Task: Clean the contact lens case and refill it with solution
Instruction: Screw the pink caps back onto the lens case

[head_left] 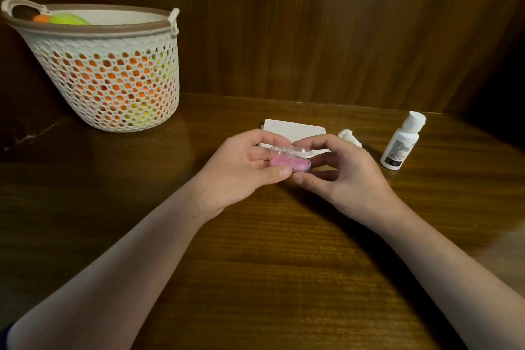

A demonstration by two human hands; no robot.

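The contact lens case (289, 161), pink inside with a clear lid standing partly raised at its far edge, is held above the counter (255, 250) between both hands; the left hand (241, 167) grips its left end, thumb along the near edge and fingers (272, 140) curled over the far side; the right hand (341, 173) pinches the right end, its thumb meeting the near rim and its fingers (318, 141) arched over the lid; just behind the case a folded white tissue (295, 130) lies flat, with a crumpled white wad (350, 136) beside it; further right stands a capped white solution bottle (402, 145); far left sits a white perforated basket (108, 71) showing orange and green contents.
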